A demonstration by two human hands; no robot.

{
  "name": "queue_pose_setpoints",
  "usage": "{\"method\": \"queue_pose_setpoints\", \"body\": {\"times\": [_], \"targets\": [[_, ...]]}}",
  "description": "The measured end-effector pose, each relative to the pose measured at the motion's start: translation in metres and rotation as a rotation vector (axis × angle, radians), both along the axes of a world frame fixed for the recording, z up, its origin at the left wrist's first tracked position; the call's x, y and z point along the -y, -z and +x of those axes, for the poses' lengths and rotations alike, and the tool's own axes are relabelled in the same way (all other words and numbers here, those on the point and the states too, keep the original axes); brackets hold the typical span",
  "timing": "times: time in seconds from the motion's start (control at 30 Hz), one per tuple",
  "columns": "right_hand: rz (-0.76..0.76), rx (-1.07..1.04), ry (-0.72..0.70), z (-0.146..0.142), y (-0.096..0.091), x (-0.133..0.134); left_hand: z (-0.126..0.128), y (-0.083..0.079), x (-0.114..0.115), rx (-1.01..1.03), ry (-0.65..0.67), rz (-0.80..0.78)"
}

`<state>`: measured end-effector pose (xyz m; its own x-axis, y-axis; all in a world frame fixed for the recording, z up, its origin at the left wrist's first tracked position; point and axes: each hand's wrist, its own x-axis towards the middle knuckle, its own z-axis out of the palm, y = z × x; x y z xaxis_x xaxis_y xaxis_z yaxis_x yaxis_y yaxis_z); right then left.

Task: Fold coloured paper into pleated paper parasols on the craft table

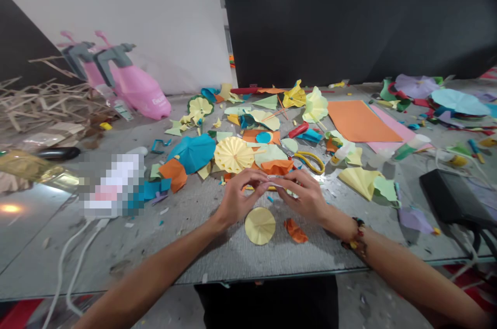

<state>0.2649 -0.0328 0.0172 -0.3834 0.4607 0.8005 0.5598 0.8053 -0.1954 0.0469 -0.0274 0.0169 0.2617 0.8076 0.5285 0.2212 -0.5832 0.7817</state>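
- Bright, even indoor light fills the scene.
- A small warm glare spot (10, 208) shines on the glossy tabletop (39, 246) at the left edge.
- Soft, faint shadows fall beneath the left hand (236, 199) and right hand (305, 194).
- A blocky pixelated patch (112, 184) blurs out part of the view, left of centre.
- Wide-angle distortion bows the near table edge (116, 288) toward the corners.
- Distant paper scraps (458, 101) look slightly soft.

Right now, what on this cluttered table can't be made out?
Head view:
- The paper piece between the left hand and right hand: mostly hidden by fingers.
- The pixelated patch at left: blurred, contents unreadable.
- The yellow-handled scissors' blades: hidden under paper.
- The black box: cut off by the right edge.
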Motion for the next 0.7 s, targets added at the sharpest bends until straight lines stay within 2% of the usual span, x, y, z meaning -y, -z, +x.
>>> {"method": "queue_pose_setpoints", "body": {"times": [0.13,0.23,0.4,0.57,0.7], "targets": [[-0.030,0.003,-0.032,-0.001,-0.003,0.003,-0.001,0.000,0.005,-0.097,-0.023,0.175],[0.011,0.031,-0.007,-0.002,-0.006,0.005,-0.002,0.003,0.008,-0.174,-0.040,0.300],[0.018,0.095,0.039,-0.002,-0.007,0.006,-0.004,0.006,0.009,-0.254,-0.093,0.421],[-0.166,0.068,-0.033,-0.003,-0.010,0.010,-0.009,0.002,0.011,-0.390,-0.163,0.609],[-0.329,-0.015,-0.132,-0.003,-0.015,0.012,-0.013,-0.007,0.013,-0.484,-0.167,0.754]]}}
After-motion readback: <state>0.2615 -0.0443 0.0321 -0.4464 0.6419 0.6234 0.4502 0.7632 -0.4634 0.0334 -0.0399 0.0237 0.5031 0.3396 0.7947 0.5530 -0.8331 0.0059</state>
